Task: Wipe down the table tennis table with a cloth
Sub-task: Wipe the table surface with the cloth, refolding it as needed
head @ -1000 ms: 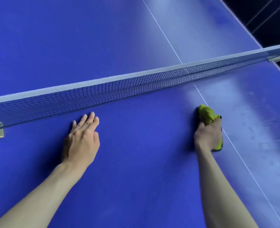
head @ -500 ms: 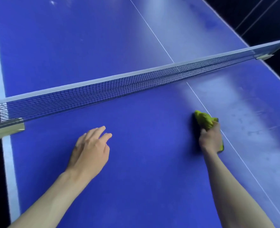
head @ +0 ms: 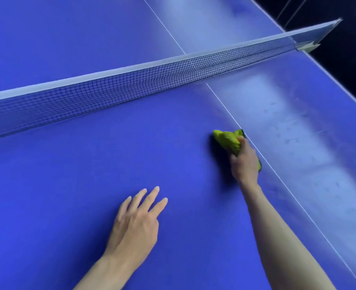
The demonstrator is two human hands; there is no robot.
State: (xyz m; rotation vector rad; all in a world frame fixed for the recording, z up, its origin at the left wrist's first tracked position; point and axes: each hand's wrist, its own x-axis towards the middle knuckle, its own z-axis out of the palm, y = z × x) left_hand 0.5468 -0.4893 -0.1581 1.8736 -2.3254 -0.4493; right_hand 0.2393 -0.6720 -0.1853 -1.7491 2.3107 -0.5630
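**Blue bench, green cloth working along the centre line**

Blue laminate fills the view: the table tennis bench (head: 72,164), with its net (head: 131,88) stretched from near left to far right. The right hand (head: 245,162) curls its fingers over a bunched yellow-green cloth (head: 227,140) and presses it onto the surface just left of the white centre line (head: 277,176), on the near side of the net. The wad sticks out ahead of the knuckles toward the net, which suits pushing it forward in strokes; a darker edge shows under the palm, possibly the cloth's reverse side, though the blur makes that hard to confirm.

The left hand (head: 135,222) holds nothing. Its fingers are straight and spread, palm down at or just above the surface, well apart from the cloth; it likely serves as a brace so the person can lean over and reach further.

Right of the centre line, the surface shows pale smudges and scuffs under a glare band (head: 294,130), so that half probably wants wiping next. The near-left area looks evenly coloured.
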